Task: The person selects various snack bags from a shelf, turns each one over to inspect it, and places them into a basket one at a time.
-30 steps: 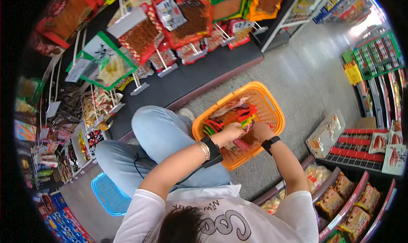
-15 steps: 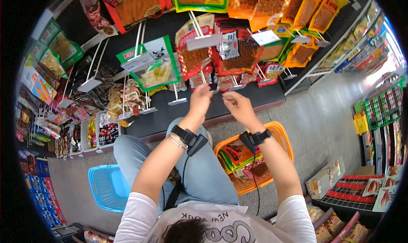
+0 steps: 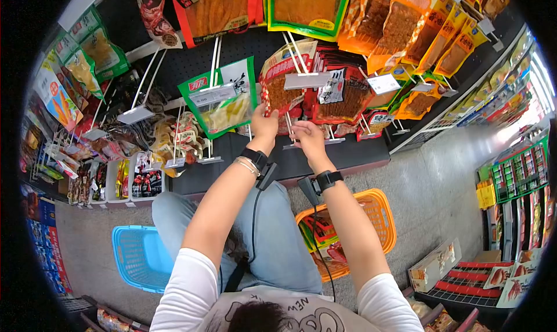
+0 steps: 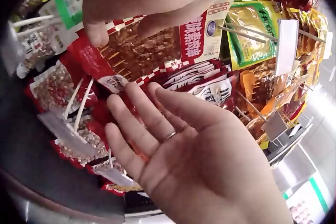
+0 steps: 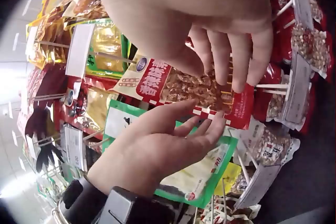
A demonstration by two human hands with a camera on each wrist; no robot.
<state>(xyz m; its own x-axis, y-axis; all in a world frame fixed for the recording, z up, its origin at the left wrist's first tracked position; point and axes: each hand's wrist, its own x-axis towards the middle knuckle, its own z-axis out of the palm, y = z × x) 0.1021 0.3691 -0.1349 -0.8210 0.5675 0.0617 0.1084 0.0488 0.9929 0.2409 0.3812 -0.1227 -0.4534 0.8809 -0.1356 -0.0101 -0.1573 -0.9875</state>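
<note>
A red and cream bag of brown skewered snacks (image 3: 282, 91) hangs from a hook on the shelf rack. My left hand (image 3: 264, 129) is at its lower left edge, the fingertips overlapping the bag, fingers fairly straight. To the right, my right hand (image 3: 309, 140) is held up below the bag with fingers loosely bent and nothing in them. In the left wrist view its palm (image 4: 205, 161) faces up, and a ring shows on one finger. Beside the left hand hangs a green-edged packet of pale food (image 3: 226, 100). Dark red packets (image 3: 342, 97) hang on the right.
An orange basket (image 3: 386, 216) with several packets in it stands on the floor by the right knee. A blue basket (image 3: 139, 274) stands to the left. Hooks with price tags (image 3: 307, 80) stick out from the rack. Small bins of packets (image 3: 147, 178) line the lower left.
Both hands have left the packets in the orange basket and risen to the rack. The left hand has now reached the red and cream bag. The head view has shifted toward the shelf.
</note>
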